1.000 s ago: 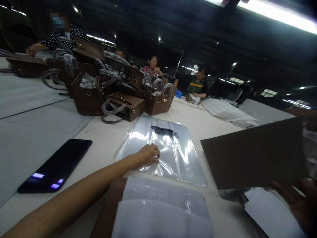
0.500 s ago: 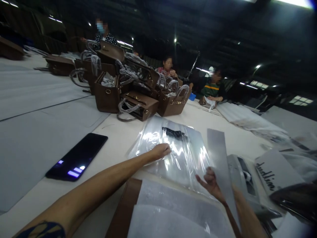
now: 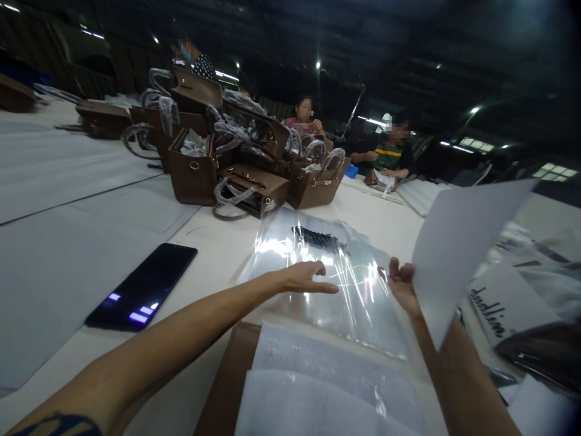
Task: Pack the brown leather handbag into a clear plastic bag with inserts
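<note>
My left hand (image 3: 308, 278) is over a pile of clear plastic bags (image 3: 281, 254) with black print, its thumb and fingers apart and nothing held in them. To the right, my right hand (image 3: 402, 284) has curled fingers at the edge of a stiff white sheet (image 3: 463, 242). The sheet stands tilted, hiding part of that hand and wrist. Close to me lies a brown leather-like piece (image 3: 229, 375), mostly covered by thin whitish sheets (image 3: 318, 393).
Brown handbags (image 3: 195, 175) with plastic-wrapped handles are heaped across the table. A black phone (image 3: 143, 287) lies at left. On the right are a card with black lettering (image 3: 503, 303) and dark wrapped items (image 3: 544, 363). Several people sit or stand beyond, one in a green top (image 3: 385, 158).
My left hand's closed fingers have spread apart. My right hand has risen slightly, and the white sheet has swung up and turned its broad face towards me. The plastic bags lie flatter.
</note>
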The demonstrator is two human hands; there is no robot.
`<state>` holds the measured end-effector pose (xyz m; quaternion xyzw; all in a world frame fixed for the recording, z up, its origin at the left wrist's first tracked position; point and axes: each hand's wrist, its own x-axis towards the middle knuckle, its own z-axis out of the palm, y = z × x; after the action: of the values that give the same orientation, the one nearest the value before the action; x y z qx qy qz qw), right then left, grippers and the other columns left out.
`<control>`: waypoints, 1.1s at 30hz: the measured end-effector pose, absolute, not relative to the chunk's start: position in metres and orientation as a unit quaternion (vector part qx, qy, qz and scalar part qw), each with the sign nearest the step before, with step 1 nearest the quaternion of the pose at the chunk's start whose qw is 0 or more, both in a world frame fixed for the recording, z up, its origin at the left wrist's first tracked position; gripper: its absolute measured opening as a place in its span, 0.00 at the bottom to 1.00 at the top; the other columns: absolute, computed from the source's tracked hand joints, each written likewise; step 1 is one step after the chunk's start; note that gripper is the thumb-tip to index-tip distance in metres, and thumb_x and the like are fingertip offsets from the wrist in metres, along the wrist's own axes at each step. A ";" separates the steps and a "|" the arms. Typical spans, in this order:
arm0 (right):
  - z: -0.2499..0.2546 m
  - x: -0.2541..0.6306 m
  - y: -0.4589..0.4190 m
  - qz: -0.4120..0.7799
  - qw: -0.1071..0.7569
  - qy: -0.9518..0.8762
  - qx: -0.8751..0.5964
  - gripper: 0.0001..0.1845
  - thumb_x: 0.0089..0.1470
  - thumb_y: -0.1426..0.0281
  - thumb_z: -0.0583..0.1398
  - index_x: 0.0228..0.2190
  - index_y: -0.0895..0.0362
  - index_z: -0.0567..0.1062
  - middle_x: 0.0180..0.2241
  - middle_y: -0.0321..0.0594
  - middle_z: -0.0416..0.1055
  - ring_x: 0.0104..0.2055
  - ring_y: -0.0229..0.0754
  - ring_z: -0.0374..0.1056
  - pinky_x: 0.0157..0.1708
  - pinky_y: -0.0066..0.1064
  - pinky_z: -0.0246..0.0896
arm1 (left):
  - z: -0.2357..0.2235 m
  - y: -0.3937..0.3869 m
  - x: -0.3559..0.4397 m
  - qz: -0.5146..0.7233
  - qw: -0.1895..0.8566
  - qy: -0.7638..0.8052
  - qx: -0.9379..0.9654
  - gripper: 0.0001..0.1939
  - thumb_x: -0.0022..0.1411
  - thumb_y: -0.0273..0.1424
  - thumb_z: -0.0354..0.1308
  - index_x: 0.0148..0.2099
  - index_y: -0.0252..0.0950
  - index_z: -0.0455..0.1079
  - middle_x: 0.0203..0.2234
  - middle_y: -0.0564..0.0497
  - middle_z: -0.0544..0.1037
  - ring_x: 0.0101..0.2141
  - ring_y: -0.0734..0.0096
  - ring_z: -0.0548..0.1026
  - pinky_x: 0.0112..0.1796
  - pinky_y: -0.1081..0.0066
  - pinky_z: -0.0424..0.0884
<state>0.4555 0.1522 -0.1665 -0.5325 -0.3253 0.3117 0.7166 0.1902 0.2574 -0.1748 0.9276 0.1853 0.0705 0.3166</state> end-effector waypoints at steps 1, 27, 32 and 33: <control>-0.160 0.452 0.161 0.307 0.717 -0.323 -0.537 0.10 0.50 0.66 0.48 0.20 0.54 0.59 0.19 0.34 0.61 0.36 0.40 0.68 0.42 0.44 0.65 | -0.170 0.255 0.191 0.062 0.311 0.182 0.931 0.35 0.51 0.58 0.49 0.52 0.36 0.59 0.47 0.45 0.69 0.41 0.62 0.70 0.35 0.69 0.67; -0.079 0.370 0.183 0.314 0.854 -0.007 -0.415 0.18 0.62 0.75 0.40 0.47 0.59 0.64 0.27 0.32 0.71 0.25 0.29 0.67 0.30 0.20 0.67 | -0.151 0.239 0.195 0.143 0.189 0.192 0.952 0.42 0.50 0.59 0.49 0.58 0.36 0.50 0.53 0.42 0.62 0.48 0.56 0.66 0.43 0.62 0.66; -0.067 0.356 0.196 0.315 0.859 -0.012 -0.404 0.16 0.61 0.76 0.43 0.46 0.59 0.65 0.27 0.32 0.72 0.26 0.29 0.67 0.32 0.22 0.68 | -0.165 0.238 0.202 0.130 0.158 0.243 0.948 0.18 0.58 0.40 0.52 0.46 0.33 0.64 0.40 0.42 0.73 0.36 0.56 0.73 0.33 0.62 0.69; -0.066 0.358 0.196 0.309 0.861 -0.012 -0.404 0.16 0.61 0.76 0.43 0.46 0.59 0.65 0.27 0.32 0.72 0.26 0.29 0.68 0.33 0.22 0.68 | -0.170 0.242 0.198 0.135 0.161 0.246 0.946 0.13 0.60 0.35 0.49 0.43 0.33 0.66 0.37 0.43 0.74 0.34 0.59 0.73 0.32 0.63 0.69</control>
<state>0.3584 0.1957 -0.0657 -0.4042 -0.0122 0.3088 0.8609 0.1984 0.2419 -0.1696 0.9464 0.2458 0.1347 0.1605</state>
